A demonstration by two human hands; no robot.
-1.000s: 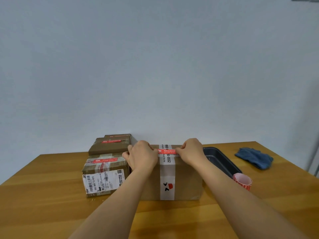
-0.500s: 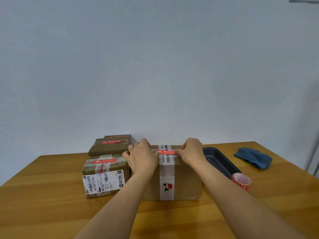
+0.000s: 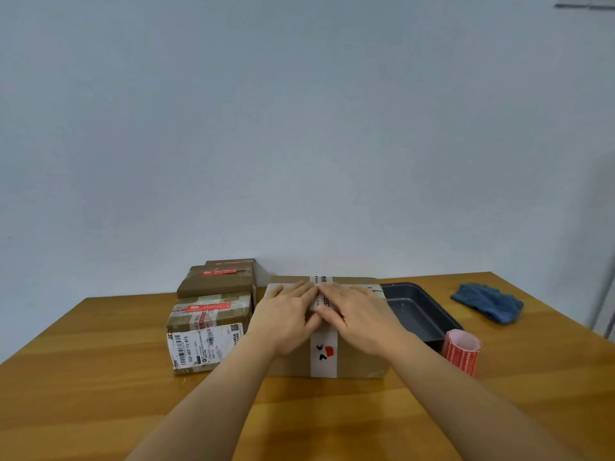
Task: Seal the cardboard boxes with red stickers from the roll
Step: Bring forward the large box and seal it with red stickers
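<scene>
A brown cardboard box (image 3: 361, 359) with a white tape band stands in the middle of the wooden table. My left hand (image 3: 286, 316) and my right hand (image 3: 357, 312) lie flat on its top, fingers spread and meeting over the white band. They cover the spot where the red sticker was, so the sticker is hidden. The roll of red stickers (image 3: 462, 352) stands on the table to the right of the box. To the left, a small box (image 3: 208, 331) and a stacked box (image 3: 216, 281) each carry a red sticker on top.
A dark metal tray (image 3: 417, 307) sits behind the roll, right of the box. A blue cloth (image 3: 487, 302) lies at the far right. A third small box (image 3: 233, 262) stands at the back against the pale wall.
Both hands have gone from pinching the ends of the red sticker to lying flat over it at the box's middle. The sticker is no longer visible.
</scene>
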